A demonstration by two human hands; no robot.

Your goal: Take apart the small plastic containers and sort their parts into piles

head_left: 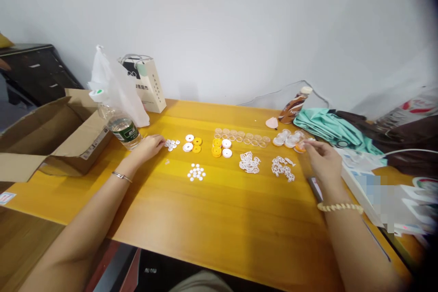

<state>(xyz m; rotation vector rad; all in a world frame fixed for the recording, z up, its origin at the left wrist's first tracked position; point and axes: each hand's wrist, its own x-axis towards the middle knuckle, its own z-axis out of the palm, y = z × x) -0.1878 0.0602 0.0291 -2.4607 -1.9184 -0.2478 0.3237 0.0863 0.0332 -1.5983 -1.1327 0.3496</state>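
My left hand (150, 147) rests at the left edge of a small pile of white parts (172, 144), its fingers bent and close together; whatever they may pinch is hidden. My right hand (325, 159) pinches a round orange-and-white piece (301, 147) beside a cluster of clear-and-white round pieces (287, 138). Yellow and white discs lie in two groups, a left group (192, 143) and a right group (221, 148). Behind the right group runs a row of clear round cups (241, 136). Nearer me are small white dots (196, 172) and two heaps of white cut-out parts, a left heap (249, 163) and a right heap (283, 169).
On the left stand an open cardboard box (54, 132), a water bottle (123, 127), a white plastic bag (118, 86) and a paper bag (150, 84). A brown drink bottle (294, 106), green cloth (337, 127) and white box (369, 182) are at right. A dark flat object (315, 189) lies by my right wrist.
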